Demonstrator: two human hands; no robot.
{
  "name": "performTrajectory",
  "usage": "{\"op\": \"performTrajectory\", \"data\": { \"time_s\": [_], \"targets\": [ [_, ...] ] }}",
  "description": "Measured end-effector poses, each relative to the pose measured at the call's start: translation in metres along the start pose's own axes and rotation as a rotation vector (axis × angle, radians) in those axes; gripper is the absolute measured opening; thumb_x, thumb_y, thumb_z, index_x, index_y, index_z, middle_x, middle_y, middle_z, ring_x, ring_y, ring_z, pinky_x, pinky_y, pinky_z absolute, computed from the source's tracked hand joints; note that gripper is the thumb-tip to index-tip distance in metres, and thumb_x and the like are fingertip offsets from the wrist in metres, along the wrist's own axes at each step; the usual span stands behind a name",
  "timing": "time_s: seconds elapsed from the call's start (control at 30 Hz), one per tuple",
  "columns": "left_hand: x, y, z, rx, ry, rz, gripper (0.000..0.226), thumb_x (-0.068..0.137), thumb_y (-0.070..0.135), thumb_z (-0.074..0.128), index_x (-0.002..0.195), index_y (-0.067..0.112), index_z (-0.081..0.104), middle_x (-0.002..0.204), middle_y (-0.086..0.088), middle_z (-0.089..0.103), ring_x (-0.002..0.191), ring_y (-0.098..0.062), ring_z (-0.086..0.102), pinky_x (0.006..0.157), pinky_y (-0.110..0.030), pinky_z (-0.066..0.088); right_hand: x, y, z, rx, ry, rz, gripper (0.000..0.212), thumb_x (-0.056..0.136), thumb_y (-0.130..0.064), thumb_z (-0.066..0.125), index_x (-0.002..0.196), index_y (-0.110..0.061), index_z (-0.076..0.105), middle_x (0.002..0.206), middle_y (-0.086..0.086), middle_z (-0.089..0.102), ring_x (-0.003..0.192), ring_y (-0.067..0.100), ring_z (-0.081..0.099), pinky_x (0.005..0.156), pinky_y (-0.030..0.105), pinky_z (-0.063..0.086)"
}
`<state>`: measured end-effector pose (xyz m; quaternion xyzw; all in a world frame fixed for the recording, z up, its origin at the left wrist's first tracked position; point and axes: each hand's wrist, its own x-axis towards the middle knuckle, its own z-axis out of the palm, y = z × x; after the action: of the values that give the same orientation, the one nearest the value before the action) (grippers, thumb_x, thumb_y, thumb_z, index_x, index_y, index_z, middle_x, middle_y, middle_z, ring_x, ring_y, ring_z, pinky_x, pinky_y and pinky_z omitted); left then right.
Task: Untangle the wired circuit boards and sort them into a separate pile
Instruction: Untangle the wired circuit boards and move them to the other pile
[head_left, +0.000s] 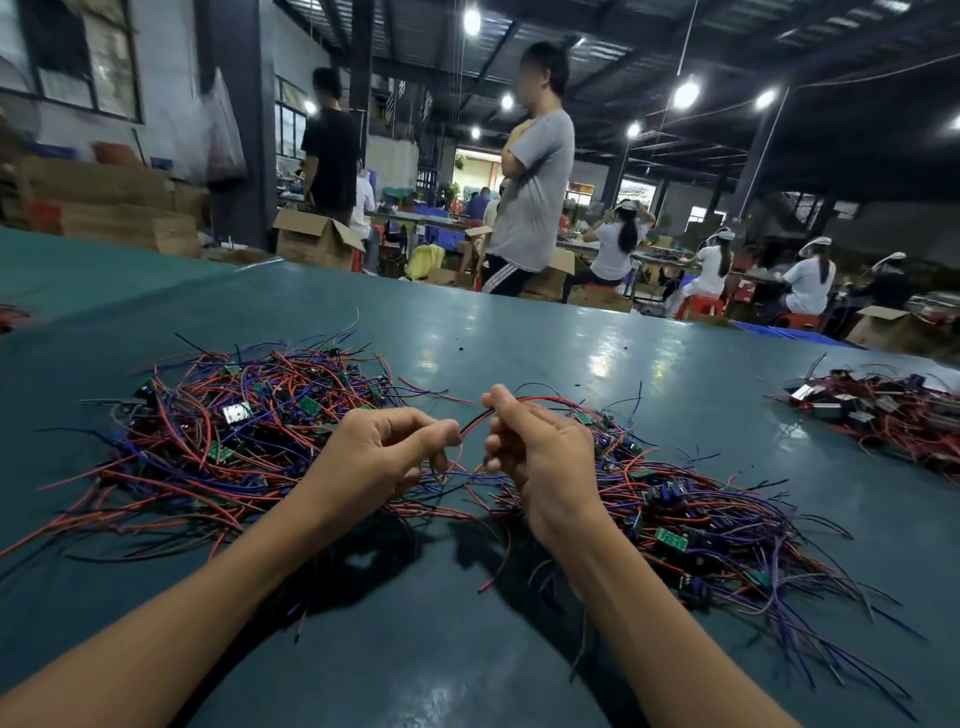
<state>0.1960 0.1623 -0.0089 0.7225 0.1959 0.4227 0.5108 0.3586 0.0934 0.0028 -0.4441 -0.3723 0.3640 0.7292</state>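
Both hands hover just above the glossy teal-green table (519, 338), in the gap between two heaps. The left hand (384, 457) has its fingers curled, thumb and forefinger pinching the end of a thin red-and-black wire pair (478, 421). The right hand (540, 462) is also curled, gripping the same pair further along. From there the red strand arches on to the right and drops towards the right heap.

The stretch of wire between the two grips is short. Its long axis runs left to right, rising slightly towards the right hand. I cannot tell where the small board on this lead sits; it is either hidden in the right palm or buried in the heap.

The large loose tangle of red, blue and black wires with small green circuit boards (234, 431) lies left of and beyond the left hand. A second, flatter spread of the same wired boards (701, 514) lies just right of the right hand, and its strands reach under both wrists. The right hand is clearly the nearer to it.

Freeing this lead probably means drawing it left and up, away from the right spread, since that is where it trails.

Bare table lies beyond the hands and also near, between the forearms. A third heap of wired parts with dark blocks (883, 410) sits well apart at the far right, near the table edge. A standing person in a grey T-shirt (535, 182) is beyond the far edge.
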Motion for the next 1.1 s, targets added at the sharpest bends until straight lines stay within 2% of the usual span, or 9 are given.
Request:
{"op": "performTrajectory", "data": {
  "time_s": [0.13, 0.27, 0.4, 0.5, 0.6, 0.7, 0.8, 0.97, 1.1],
  "targets": [
    [-0.001, 0.003, 0.0, -0.027, -0.035, -0.042, 0.024, 0.094, 0.028, 0.068, 0.074, 0.015, 0.076, 0.062, -0.006, 0.065, 0.041, -0.014, 0.043, 0.037, -0.018, 0.033, 0.007, -0.011, -0.015, 0.059, 0.131, 0.007, 0.02, 0.091, -0.017, 0.073, 0.09, 0.002, 0.075, 0.064, 0.003, 0.062, 0.05, 0.011, 0.057, 0.042, 0.021, 0.046],
    [-0.002, 0.006, -0.002, -0.113, -0.087, -0.116, 0.029, 0.085, 0.038, 0.072, 0.08, 0.009, 0.076, 0.07, -0.016, 0.069, 0.048, -0.017, 0.052, 0.042, -0.02, 0.04, 0.011, -0.015, -0.027, 0.106, 0.179, 0.003, 0.019, 0.09, -0.02, 0.074, 0.09, 0.0, 0.076, 0.064, 0.0, 0.063, 0.052, 0.009, 0.058, 0.044, 0.02, 0.046],
    [-0.003, 0.009, -0.005, -0.231, -0.191, -0.209, 0.022, 0.083, 0.032, 0.081, 0.083, 0.011, 0.076, 0.077, -0.023, 0.07, 0.053, -0.019, 0.062, 0.045, -0.023, 0.048, 0.011, -0.015, -0.026, 0.227, 0.089, 0.02, 0.02, 0.084, -0.024, 0.076, 0.09, -0.005, 0.078, 0.077, 0.005, 0.07, 0.064, 0.012, 0.067, 0.054, 0.022, 0.055],
    [-0.002, 0.012, -0.006, -0.431, -0.233, -0.288, 0.026, 0.078, 0.03, 0.081, 0.095, 0.01, 0.077, 0.086, -0.025, 0.072, 0.065, -0.024, 0.07, 0.052, -0.03, 0.057, 0.01, -0.015, -0.022, 0.312, -0.001, 0.034, 0.03, 0.081, -0.023, 0.075, 0.104, -0.004, 0.072, 0.095, 0.012, 0.074, 0.081, 0.02, 0.073, 0.065, 0.028, 0.059],
    [0.003, 0.01, -0.009, -0.645, -0.164, -0.324, 0.022, 0.077, 0.029, 0.081, 0.094, 0.014, 0.08, 0.099, -0.02, 0.074, 0.081, -0.027, 0.075, 0.063, -0.032, 0.06, 0.008, -0.01, -0.015, 0.229, -0.028, 0.032, 0.043, 0.078, -0.023, 0.073, 0.114, -0.002, 0.065, 0.097, 0.014, 0.074, 0.081, 0.026, 0.073, 0.064, 0.032, 0.06],
    [0.009, 0.007, -0.01, -0.601, -0.082, -0.237, 0.021, 0.079, 0.038, 0.073, 0.092, 0.022, 0.08, 0.108, -0.007, 0.076, 0.094, -0.017, 0.073, 0.071, -0.03, 0.056, 0.002, 0.0, -0.006, -0.002, -0.102, 0.002, 0.03, 0.089, -0.031, 0.068, 0.097, -0.004, 0.074, 0.093, 0.017, 0.074, 0.08, 0.029, 0.072, 0.068, 0.035, 0.058],
    [0.01, 0.005, -0.01, -0.559, -0.022, -0.203, 0.022, 0.076, 0.038, 0.078, 0.091, 0.022, 0.079, 0.099, -0.004, 0.074, 0.084, -0.014, 0.068, 0.075, -0.034, 0.045, -0.007, 0.007, 0.004, -0.189, -0.223, -0.044, 0.032, 0.098, -0.033, 0.061, 0.096, -0.008, 0.08, 0.096, 0.017, 0.077, 0.084, 0.029, 0.073, 0.072, 0.033, 0.058],
    [0.011, 0.001, -0.01, -0.559, 0.063, -0.112, 0.012, 0.081, 0.025, 0.072, 0.086, 0.019, 0.08, 0.086, -0.004, 0.073, 0.077, -0.014, 0.068, 0.071, -0.032, 0.05, -0.012, 0.006, 0.013, -0.228, -0.281, -0.051, 0.036, 0.099, -0.028, 0.059, 0.099, 0.003, 0.077, 0.095, 0.026, 0.075, 0.086, 0.032, 0.072, 0.076, 0.034, 0.059],
    [0.009, 0.001, -0.005, -0.556, 0.037, -0.097, 0.01, 0.082, 0.019, 0.07, 0.084, 0.015, 0.079, 0.076, -0.007, 0.071, 0.063, -0.017, 0.067, 0.051, -0.027, 0.051, -0.016, 0.005, 0.02, -0.111, -0.362, 0.067, 0.042, 0.097, -0.03, 0.056, 0.108, 0.007, 0.071, 0.088, 0.018, 0.074, 0.073, 0.031, 0.068, 0.069, 0.034, 0.057]
  ]
}}
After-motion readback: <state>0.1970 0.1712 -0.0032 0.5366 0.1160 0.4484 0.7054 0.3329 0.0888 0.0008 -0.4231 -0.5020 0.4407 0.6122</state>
